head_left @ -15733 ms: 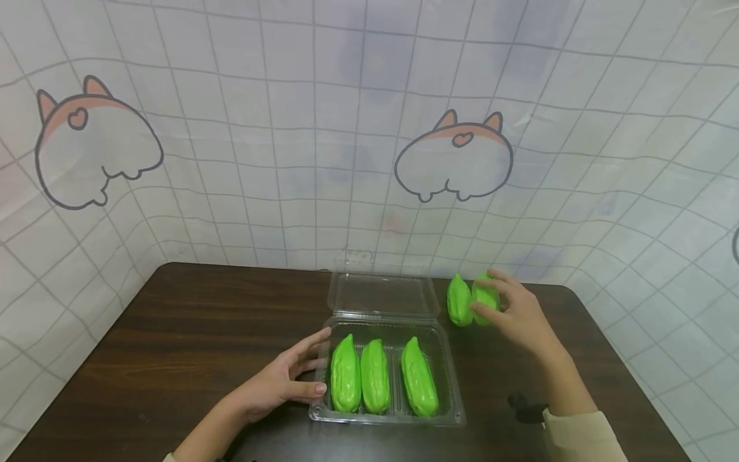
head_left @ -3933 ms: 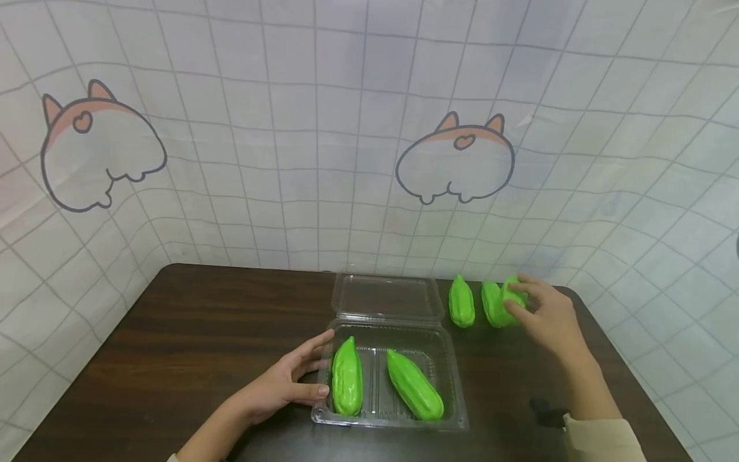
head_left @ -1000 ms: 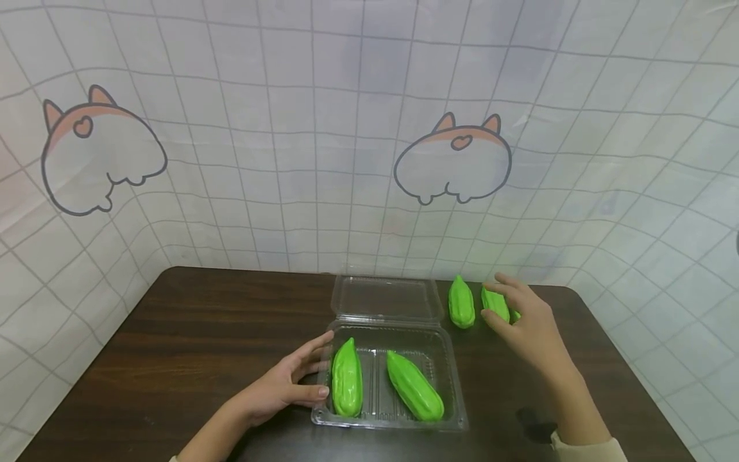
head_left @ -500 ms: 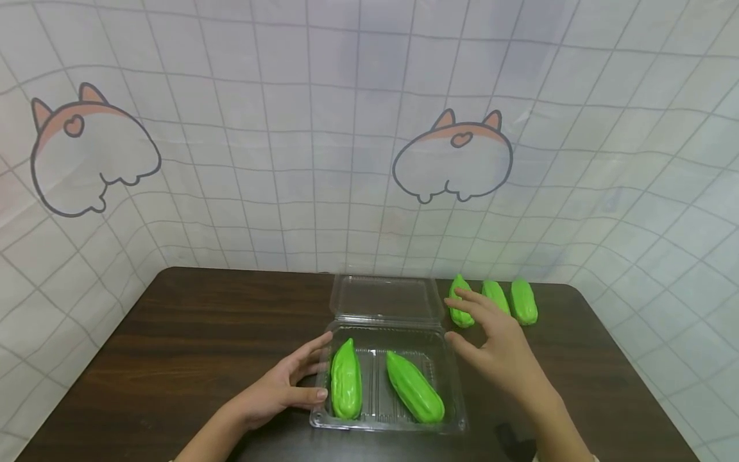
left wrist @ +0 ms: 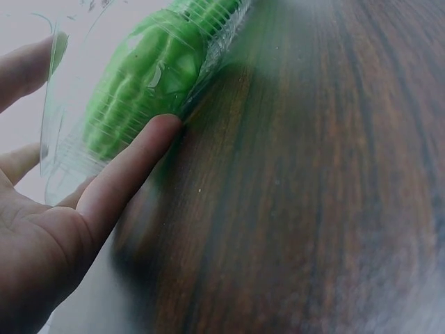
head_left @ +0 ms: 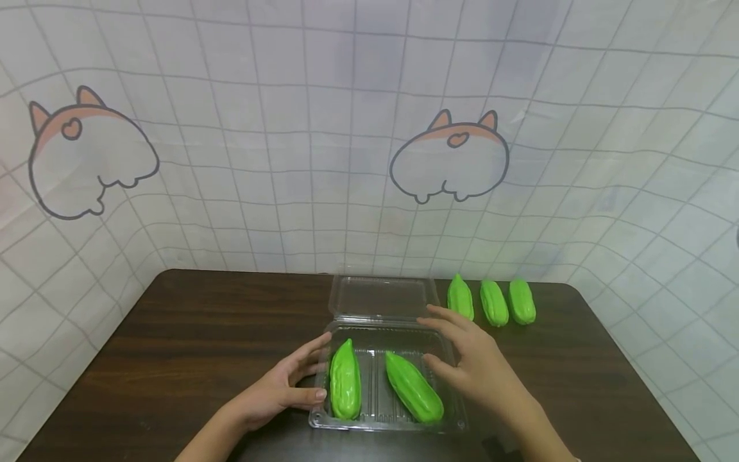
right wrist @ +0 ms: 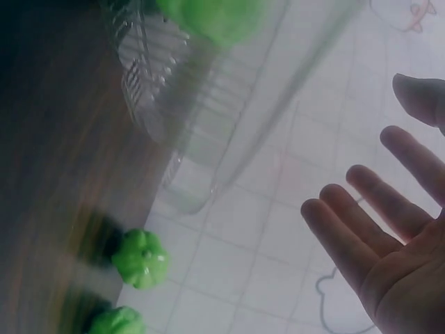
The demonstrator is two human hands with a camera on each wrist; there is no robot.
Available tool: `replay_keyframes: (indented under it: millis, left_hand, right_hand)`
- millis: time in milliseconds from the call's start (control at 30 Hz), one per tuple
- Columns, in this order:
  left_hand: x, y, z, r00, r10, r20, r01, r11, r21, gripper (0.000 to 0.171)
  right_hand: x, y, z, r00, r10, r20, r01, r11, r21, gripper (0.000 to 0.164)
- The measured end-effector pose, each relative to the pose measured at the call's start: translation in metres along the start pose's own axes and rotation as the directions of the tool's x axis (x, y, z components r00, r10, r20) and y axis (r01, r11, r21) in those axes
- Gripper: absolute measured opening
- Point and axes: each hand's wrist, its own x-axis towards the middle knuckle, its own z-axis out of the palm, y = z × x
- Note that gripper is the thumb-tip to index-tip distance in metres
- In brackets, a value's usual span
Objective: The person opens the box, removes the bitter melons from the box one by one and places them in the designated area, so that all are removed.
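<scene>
In the head view, two bright green, ridged bitter melons lie in a clear plastic clamshell box (head_left: 378, 423). The left melon (head_left: 346, 382) is nearly straight, while the right melon (head_left: 414, 388) slants. My left hand (head_left: 285, 388) touches the box's left side with fairly straight fingers and thumb; the left wrist view shows a straight digit against the plastic beside a melon (left wrist: 142, 83). Over the right edge of the box hovers my right hand (head_left: 470, 353), fingers spread and holding nothing. In the right wrist view that hand (right wrist: 389, 257) is apart from the blurred melon (right wrist: 212, 17).
Behind the box, its clear lid (head_left: 383, 298) lies folded back. Right of the lid, three more melons stand in a row: one (head_left: 460, 298), a middle one (head_left: 494, 303) and a last one (head_left: 522, 301). A tile-patterned curtain (head_left: 277, 160) borders the dark wooden table (head_left: 202, 346).
Compared with the earliest frame, the box holds one melon fewer and the row at the back right one more. My right hand has let go of that melon and moved left to the box.
</scene>
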Motion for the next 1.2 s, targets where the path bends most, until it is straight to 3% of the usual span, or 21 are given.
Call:
replay_keyframes:
  millis: [567, 867, 1200]
  left_hand:
    - [-0.001, 0.002, 0.000, 1.000, -0.006, 0.000, 0.006, 1.000, 0.003, 0.086]
    - [0.000, 0.001, 0.000, 1.000, -0.011, -0.001, 0.011, 1.000, -0.001, 0.086]
    - [-0.001, 0.002, 0.000, 1.000, -0.011, 0.000, 0.011, 1.000, -0.004, 0.085]
  right_hand:
    - [-0.003, -0.010, 0.029, 0.990, -0.011, 0.141, 0.016, 0.999, -0.032, 0.055]
    - [-0.004, -0.008, 0.041, 0.987, -0.046, 0.153, 0.056, 0.997, -0.060, 0.056]
    - [-0.009, -0.009, 0.049, 0.969, 0.010, 0.246, 0.003, 0.999, -0.051, 0.060]
